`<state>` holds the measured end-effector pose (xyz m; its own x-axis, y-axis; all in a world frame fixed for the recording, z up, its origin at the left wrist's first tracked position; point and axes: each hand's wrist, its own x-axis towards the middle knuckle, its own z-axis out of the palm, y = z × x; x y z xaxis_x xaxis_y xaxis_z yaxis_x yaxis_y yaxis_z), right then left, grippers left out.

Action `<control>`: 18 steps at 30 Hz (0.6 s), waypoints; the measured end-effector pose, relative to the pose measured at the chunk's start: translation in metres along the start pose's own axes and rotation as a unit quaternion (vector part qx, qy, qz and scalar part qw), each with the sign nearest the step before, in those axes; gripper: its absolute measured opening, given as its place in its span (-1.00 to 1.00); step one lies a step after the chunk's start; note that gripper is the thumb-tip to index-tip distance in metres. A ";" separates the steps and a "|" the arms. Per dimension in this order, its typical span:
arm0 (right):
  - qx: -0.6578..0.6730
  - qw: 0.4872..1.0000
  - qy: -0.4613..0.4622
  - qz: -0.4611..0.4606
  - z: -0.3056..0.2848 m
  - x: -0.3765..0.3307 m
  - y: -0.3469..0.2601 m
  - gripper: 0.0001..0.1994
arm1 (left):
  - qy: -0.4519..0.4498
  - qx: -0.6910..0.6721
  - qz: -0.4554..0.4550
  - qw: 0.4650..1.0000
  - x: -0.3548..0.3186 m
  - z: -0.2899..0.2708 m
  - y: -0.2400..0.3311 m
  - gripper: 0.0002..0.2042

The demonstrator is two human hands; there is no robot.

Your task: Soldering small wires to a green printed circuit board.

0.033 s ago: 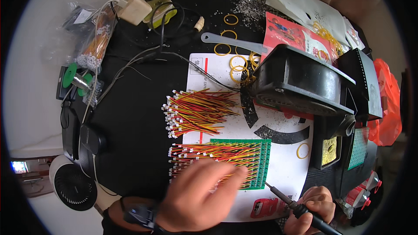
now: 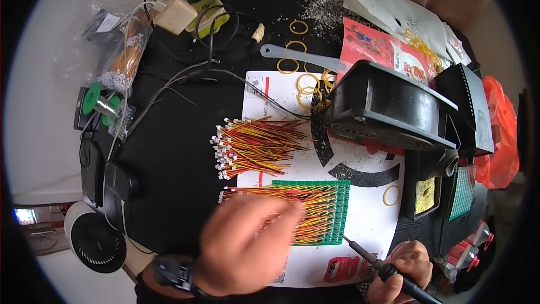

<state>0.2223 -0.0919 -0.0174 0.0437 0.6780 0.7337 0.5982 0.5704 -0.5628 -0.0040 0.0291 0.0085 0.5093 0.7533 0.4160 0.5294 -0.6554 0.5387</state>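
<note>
My right hand (image 2: 413, 264) is wrapped round a soldering iron (image 2: 388, 272), its tip close to the right edge of a green circuit board (image 2: 341, 208). Rows of red, yellow and black wires (image 2: 318, 202) with small white connectors stretch leftward from the board. Over the left part of these wires is my left hand (image 2: 244, 247), fingers curled and thumb and forefinger drawn together. It is slightly blurred, and whatever the fingertips hold is hidden. Just beyond lies a loose bundle of similar wires (image 2: 259, 143), connectors to the left.
A black boxy fan-like device (image 2: 394, 101) stands right of the loose wires. Near it are a tray of golden wire wool (image 2: 426, 197) and another green board (image 2: 463, 191). Yellow rubber bands (image 2: 308, 83) lie farther back. Solder spools (image 2: 91, 98) and cables are at left.
My left hand has shifted a little leftward, uncovering more wires near the board. My right hand and the soldering iron stay in place.
</note>
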 end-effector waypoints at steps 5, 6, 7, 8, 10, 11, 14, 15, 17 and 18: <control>-0.064 0.995 -0.040 -0.066 -0.001 -0.008 0.002 -0.70 | 0.057 0.117 -0.061 0.990 0.014 -0.014 -0.055 -0.80; -0.068 0.994 -0.042 -0.079 -0.001 -0.009 0.003 -0.72 | 0.059 0.121 -0.061 0.989 0.017 -0.014 -0.057 -0.80; -0.074 0.992 -0.044 -0.092 -0.001 -0.009 0.003 -0.73 | 0.052 0.127 -0.066 0.988 0.019 -0.013 -0.059 -0.79; -0.072 0.992 -0.043 -0.093 0.001 -0.009 0.003 -0.73 | 0.044 0.132 -0.071 0.988 0.020 -0.013 -0.061 -0.77; -0.102 0.989 -0.037 -0.097 0.001 -0.009 0.003 -0.74 | 0.036 0.144 -0.065 0.987 0.019 -0.014 -0.063 -0.77; -0.102 0.989 -0.036 -0.097 0.001 -0.008 0.002 -0.74 | 0.026 0.153 -0.058 0.986 0.019 -0.014 -0.062 -0.77; -0.073 0.993 -0.036 -0.085 0.001 -0.003 -0.001 -0.76 | 0.037 0.163 -0.044 0.985 0.020 -0.013 -0.061 -0.81; -0.054 0.996 -0.023 -0.069 0.002 -0.001 -0.002 -0.80 | 0.044 0.170 -0.040 0.984 0.021 -0.013 -0.061 -0.83; -0.042 0.998 -0.010 -0.050 0.001 0.002 -0.007 -0.84 | 0.036 0.180 -0.028 0.983 0.024 -0.019 -0.055 -0.84; -0.013 1.000 0.009 -0.001 0.000 0.005 -0.011 -0.88 | 0.054 0.110 -0.060 0.991 0.023 -0.021 -0.053 -0.85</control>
<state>0.2158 -0.0944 -0.0076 0.0570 0.6678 0.7421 0.6184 0.5600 -0.5514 -0.0344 0.0820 0.0048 0.3643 0.8198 0.4418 0.7222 -0.5482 0.4218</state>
